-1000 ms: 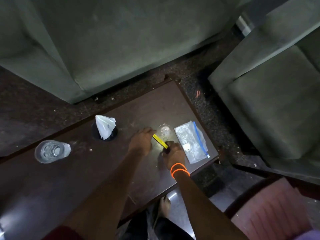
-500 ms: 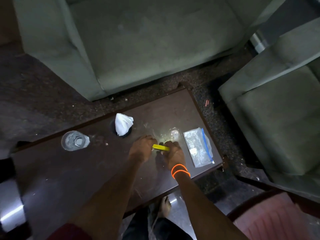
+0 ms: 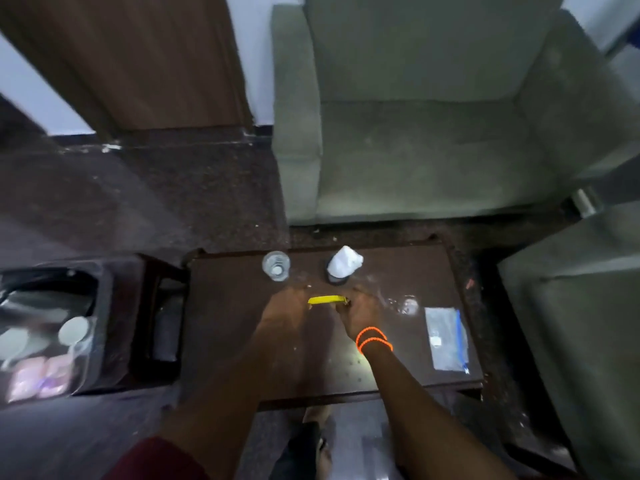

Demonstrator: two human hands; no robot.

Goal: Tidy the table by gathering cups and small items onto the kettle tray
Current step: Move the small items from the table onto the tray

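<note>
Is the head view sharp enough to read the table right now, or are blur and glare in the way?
Head view: the whole frame is motion-smeared, worst at the black tray on the left; wide-angle bending curves the dark wooden table edges; a bright reflection washes out the tabletop near the clear zip bag; the hands' grip on the yellow stick is unreadable.

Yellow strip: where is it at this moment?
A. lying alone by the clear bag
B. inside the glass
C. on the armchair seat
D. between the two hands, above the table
D: the yellow strip spans from the left hand to the right hand.
</note>
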